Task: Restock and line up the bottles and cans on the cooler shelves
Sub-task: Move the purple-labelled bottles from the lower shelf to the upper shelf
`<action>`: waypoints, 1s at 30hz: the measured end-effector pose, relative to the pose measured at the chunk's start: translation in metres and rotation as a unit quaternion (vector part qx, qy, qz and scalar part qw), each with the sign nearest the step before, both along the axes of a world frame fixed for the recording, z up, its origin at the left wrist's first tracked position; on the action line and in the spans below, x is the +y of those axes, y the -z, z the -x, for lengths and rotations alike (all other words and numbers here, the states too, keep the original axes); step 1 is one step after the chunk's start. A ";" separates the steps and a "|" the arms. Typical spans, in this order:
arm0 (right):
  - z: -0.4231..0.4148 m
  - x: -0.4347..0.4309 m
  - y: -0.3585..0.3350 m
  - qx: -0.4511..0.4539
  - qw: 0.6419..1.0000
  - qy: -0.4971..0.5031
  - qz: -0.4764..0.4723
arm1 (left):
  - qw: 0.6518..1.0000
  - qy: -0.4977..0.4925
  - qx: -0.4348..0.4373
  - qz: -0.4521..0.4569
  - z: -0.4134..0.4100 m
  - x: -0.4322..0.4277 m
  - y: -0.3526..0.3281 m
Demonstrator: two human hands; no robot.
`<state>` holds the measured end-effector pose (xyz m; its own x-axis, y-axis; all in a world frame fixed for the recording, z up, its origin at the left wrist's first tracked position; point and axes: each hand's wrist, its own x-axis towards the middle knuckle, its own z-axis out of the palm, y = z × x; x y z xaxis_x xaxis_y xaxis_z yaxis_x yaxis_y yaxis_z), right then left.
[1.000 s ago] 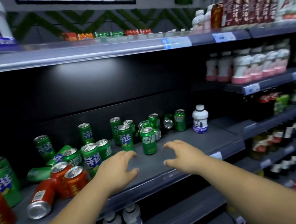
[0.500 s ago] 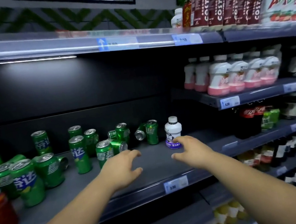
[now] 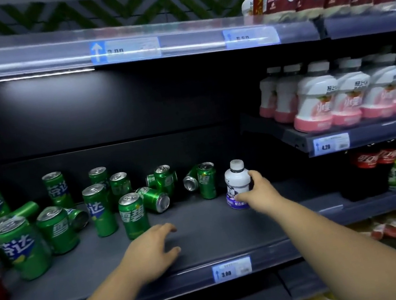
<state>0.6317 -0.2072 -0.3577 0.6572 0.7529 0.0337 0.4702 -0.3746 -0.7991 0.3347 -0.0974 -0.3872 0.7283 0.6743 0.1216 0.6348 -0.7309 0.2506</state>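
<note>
Right hand grip wraps the stray white bottle.
Left hand released, hovering; cans jumbled left of grip. Bottle likely belongs elsewhere.

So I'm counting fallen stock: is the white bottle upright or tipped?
Upright. The white bottle stands on its purple base, cap up, on the shelf, with the right hand around it.

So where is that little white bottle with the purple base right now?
The white bottle stands upright on the dark shelf, right of centre, in the right hand, with an upright green can just left.
</note>
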 end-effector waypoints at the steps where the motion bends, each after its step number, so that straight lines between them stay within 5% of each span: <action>1: -0.004 0.008 0.001 0.002 1.000 0.004 -0.002 | 1.000 -0.003 0.001 0.000 0.002 0.002 0.001; 11: -0.020 0.063 0.015 0.030 0.998 0.027 -0.040 | 0.999 -0.032 0.009 0.004 0.019 0.025 0.016; 22: 0.099 0.065 0.024 0.031 0.975 -0.217 -0.049 | 0.995 -0.092 -0.024 0.009 0.052 0.017 0.011; 30: 0.198 0.088 0.032 0.000 0.964 -0.247 -0.094 | 0.971 -0.236 -0.033 0.004 0.154 -0.013 0.004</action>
